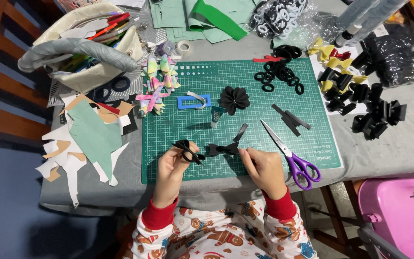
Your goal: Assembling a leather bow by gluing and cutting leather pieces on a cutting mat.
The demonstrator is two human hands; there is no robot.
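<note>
black ribbon is what both hands work with, low on a green cutting mat (245, 91) that lies on a grey-covered bench (398, 144). the left hand (173, 168) has its fingers closed around a looped black ribbon piece (188, 149), held just above the mat. the right hand (264, 168) pinches one end of a black ribbon bow (222, 149), which rests on the mat between the two hands. purple-handled scissors (291, 156) lie just beside the right hand, blades pointing up and to the left. farther up the mat sit a round black pleated rosette (234, 100), a small glue tube (216, 116) standing upright, a blue rectangular frame (192, 101) and some loose black strips (291, 119). black hair ties (279, 74) are heaped near the mat's upper right corner. pastel bows (156, 81) lie at its upper left edge, next to a cream bag (87, 48) stuffed with supplies. finished black and yellow bows (355, 91) are spread over the bench to the right, well apart from the hands.
</note>
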